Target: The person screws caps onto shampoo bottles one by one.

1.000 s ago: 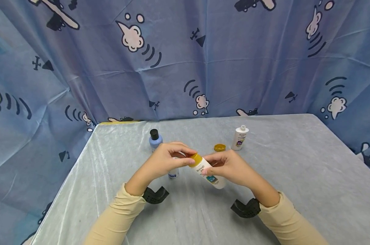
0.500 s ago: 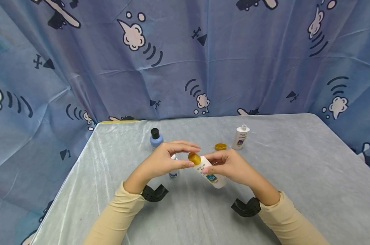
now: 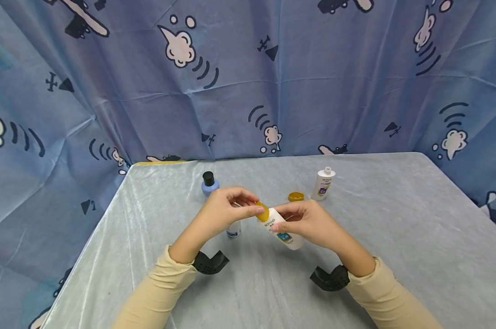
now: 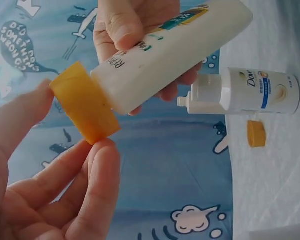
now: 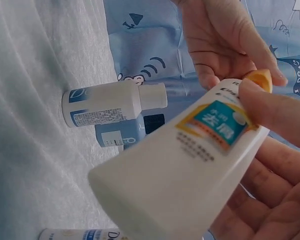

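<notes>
My left hand [image 3: 225, 210] pinches a yellow screw cap [image 4: 85, 102] between thumb and fingertips. The cap is right at the top of a white shampoo bottle [image 3: 292, 241], tilted to its end in the head view. My right hand [image 3: 307, 224] grips this bottle around its upper body, thumb on the front near the teal label [image 5: 219, 124]. The bottle slants in the air, its top toward my left hand and its base to the lower right. Its mouth is hidden by the cap.
Behind my left hand stand a small white bottle [image 3: 234, 230] and a blue bottle [image 3: 209, 188] with a black cap. A white bottle with a bare neck [image 3: 322, 185] stands at the back right, beside another yellow cap [image 3: 296, 196]. A patterned curtain [image 3: 248, 82] hangs behind the table.
The yellow cap was on the bottle, then came away tipped with its hollow inside showing. Now my left hand has turned it over, fingers curled further around it. My right hand hardly moved.
</notes>
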The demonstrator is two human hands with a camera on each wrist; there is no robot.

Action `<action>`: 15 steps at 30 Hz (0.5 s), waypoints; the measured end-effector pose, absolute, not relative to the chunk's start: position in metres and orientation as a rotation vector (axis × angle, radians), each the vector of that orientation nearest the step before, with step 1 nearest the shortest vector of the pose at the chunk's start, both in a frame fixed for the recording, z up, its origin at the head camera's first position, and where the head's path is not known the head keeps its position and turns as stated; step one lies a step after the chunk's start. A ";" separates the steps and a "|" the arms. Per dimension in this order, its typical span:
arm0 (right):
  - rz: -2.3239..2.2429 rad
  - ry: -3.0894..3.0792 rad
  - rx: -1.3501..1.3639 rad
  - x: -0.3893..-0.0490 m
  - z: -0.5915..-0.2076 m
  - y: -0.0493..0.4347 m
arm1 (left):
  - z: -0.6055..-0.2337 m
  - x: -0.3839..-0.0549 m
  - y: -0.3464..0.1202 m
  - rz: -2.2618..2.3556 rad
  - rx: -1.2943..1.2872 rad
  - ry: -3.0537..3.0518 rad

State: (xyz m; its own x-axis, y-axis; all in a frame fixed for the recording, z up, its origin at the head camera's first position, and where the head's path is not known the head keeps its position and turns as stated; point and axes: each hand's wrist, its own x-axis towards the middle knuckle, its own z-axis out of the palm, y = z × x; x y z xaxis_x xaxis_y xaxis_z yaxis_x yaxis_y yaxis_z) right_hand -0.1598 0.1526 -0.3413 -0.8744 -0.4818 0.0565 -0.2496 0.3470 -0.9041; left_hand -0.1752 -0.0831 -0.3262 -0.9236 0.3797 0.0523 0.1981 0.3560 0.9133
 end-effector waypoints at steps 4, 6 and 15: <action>-1.536 2.389 -0.685 -0.161 -0.343 0.152 | -0.325 -0.173 -0.084 1.604 0.602 2.380; -1.533 2.384 -0.699 -0.161 -0.344 0.152 | -0.324 -0.173 -0.086 1.614 0.644 2.322; -1.555 2.321 -0.705 -0.161 -0.342 0.154 | -0.321 -0.171 -0.090 1.599 0.878 2.227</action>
State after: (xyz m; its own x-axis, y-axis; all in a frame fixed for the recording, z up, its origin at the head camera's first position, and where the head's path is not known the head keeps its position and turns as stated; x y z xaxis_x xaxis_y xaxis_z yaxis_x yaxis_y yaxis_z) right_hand -0.1613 0.1540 -0.3423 -0.8485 -0.5265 0.0527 -0.2489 0.3093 -0.9178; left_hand -0.1715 -0.0900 -0.3206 -0.7828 0.6081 0.1323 0.3197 0.2106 0.9238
